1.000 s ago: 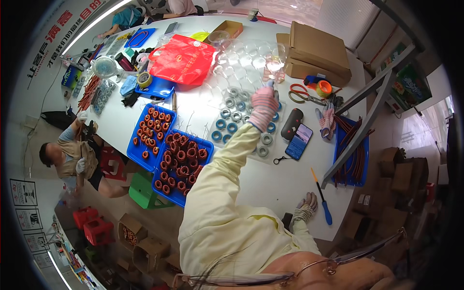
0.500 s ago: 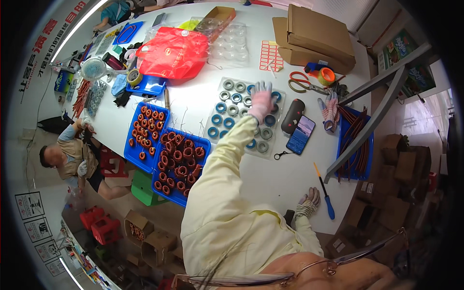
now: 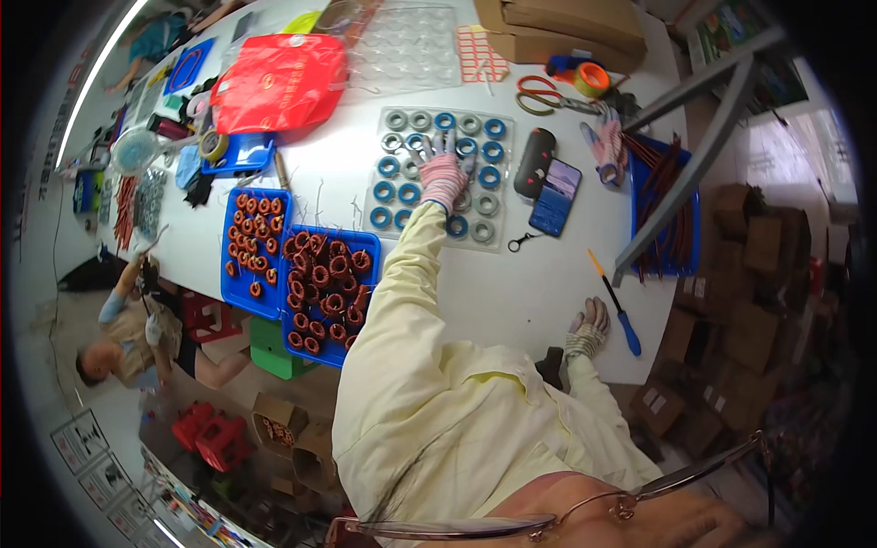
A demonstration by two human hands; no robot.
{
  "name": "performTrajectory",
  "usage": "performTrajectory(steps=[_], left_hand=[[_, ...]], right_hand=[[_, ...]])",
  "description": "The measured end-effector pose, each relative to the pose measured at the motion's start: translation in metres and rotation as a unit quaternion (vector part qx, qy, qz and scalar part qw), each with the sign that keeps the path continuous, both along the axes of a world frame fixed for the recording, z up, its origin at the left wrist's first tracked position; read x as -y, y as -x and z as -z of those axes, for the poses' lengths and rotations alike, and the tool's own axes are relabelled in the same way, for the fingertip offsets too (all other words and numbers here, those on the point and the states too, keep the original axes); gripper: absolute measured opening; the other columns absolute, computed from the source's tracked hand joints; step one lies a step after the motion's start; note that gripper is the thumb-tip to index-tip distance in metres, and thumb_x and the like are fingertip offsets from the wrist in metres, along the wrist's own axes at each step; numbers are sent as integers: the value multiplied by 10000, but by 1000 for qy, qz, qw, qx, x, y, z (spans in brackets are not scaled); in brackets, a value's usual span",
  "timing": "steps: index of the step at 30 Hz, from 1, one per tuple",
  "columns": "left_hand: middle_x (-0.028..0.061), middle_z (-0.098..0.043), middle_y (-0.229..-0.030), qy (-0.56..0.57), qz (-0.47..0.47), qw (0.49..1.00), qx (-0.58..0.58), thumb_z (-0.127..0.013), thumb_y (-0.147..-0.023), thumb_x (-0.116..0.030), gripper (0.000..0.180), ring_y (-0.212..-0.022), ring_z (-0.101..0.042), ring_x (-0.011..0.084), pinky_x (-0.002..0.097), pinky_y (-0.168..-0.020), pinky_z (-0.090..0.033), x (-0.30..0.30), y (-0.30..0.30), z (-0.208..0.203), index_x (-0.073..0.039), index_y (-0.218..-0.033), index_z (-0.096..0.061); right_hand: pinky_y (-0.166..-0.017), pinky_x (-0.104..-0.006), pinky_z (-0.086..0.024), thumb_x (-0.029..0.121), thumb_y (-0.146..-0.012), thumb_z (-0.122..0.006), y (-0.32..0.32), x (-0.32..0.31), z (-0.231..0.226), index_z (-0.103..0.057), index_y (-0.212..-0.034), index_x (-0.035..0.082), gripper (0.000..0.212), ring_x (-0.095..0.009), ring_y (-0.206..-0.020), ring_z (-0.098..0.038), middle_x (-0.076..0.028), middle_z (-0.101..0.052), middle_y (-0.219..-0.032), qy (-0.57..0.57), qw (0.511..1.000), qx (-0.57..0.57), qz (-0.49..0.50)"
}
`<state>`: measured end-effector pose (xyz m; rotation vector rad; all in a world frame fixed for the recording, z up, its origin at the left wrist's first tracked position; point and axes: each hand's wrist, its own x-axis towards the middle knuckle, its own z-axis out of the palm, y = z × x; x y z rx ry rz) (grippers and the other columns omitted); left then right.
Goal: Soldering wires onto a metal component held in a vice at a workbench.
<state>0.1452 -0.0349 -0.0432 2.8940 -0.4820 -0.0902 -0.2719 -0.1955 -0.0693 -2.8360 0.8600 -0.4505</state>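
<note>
My left hand, in a pink-striped glove, reaches over a clear plastic tray holding rows of blue and grey rings. Its fingers are spread above the middle rings, and whether they touch is unclear. One blue ring sits near the tray's right side. My right hand, in a striped glove, rests on the white table's near edge with fingers extended and nothing visible in it. A screwdriver with a blue handle lies just right of it.
Two blue trays of copper-wound rings stand at left. A phone and dark case lie right of the clear tray. Scissors, a loose glove and a metal frame are farther right. A person sits at left.
My left hand has moved left and nearer over the clear tray, from its right-hand rings to its middle. The whole view has shifted. My right hand stays at the table edge.
</note>
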Motion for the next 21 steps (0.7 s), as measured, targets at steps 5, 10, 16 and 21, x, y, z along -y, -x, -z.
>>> performTrajectory(steps=[5,10,16,21], left_hand=[[195,-341,-1370,110,-50,993,-8,-605,-740,-450,772,-1287,-275,395,499,-1065,-174,26,9,19,-141,-1377,-296],[224,-331,-1372,175,16,978,-109,-702,-700,-331,869,-1257,-348,355,398,-1030,-314,91,70,-21,-104,-1393,-228],[203,-432,-1272,147,-36,979,-134,-763,-612,-305,950,-1164,-464,308,375,-953,-413,120,78,-7,-32,-1360,-244],[207,-536,-1155,164,-70,963,-204,-752,-620,-289,906,-1080,-533,321,374,-911,-445,126,72,-21,-16,-1342,-279]], right_hand=[[-983,-484,-313,103,-732,-573,0,4,4,-451,-1192,125,475,-302,-1184,-411,-106,-466,-1249,12,1000,0,-4],[-993,-479,-303,107,-734,-572,1,5,3,-457,-1185,121,466,-298,-1186,-409,-103,-466,-1249,7,1000,7,-1],[-996,-465,-307,99,-737,-580,4,4,11,-471,-1176,120,453,-286,-1196,-406,-89,-476,-1251,15,1000,8,1],[-996,-459,-307,93,-735,-577,7,4,16,-484,-1164,122,440,-278,-1196,-407,-86,-476,-1254,14,1000,11,8]])
